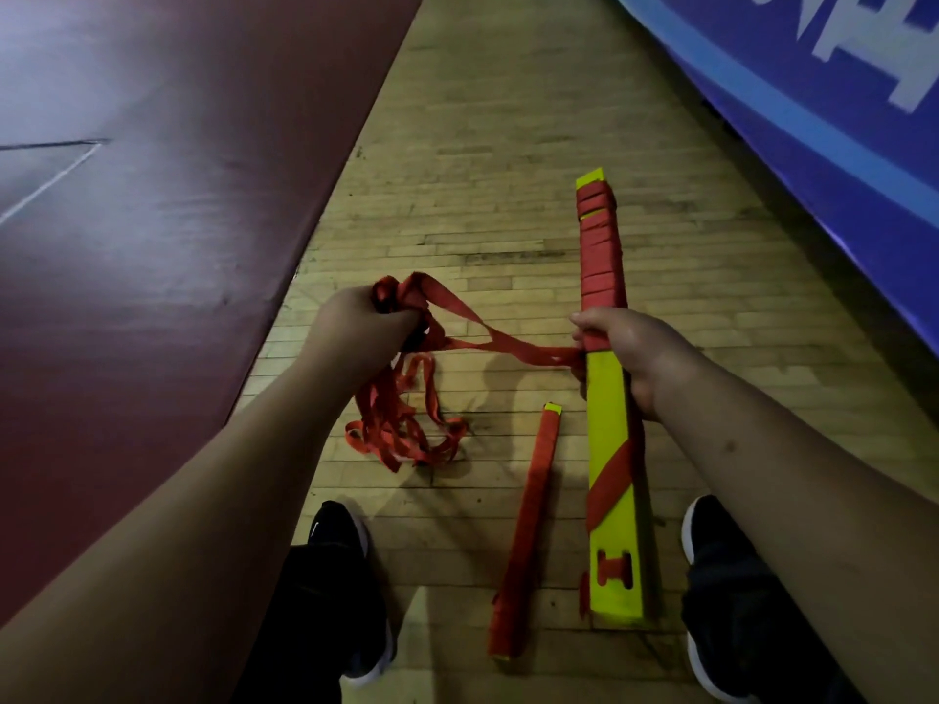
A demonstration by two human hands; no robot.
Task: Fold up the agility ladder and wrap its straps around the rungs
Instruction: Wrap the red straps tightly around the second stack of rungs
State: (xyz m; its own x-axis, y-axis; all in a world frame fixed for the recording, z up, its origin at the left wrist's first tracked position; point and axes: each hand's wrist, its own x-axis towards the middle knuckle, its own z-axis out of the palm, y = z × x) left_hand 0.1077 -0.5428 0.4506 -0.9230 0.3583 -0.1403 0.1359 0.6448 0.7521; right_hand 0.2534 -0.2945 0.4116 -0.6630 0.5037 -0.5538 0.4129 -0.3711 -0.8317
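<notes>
My right hand (625,353) grips a stack of yellow ladder rungs (609,434) around its middle, held above the floor and pointing away from me. Red strap is wound tightly round the far half of the stack (601,251), and one diagonal turn crosses the near half. From the stack a taut, twisted length of red strap (488,337) runs left to my left hand (361,322), which clutches a bunch of it. The loose remainder of the strap (401,429) hangs from that hand in a tangle down to the floor.
A second, fully strap-wrapped bundle (526,530) lies on the wooden floor (498,144) between my black shoes (340,536). A dark red mat (152,221) borders the floor on the left, a blue banner (813,109) on the right.
</notes>
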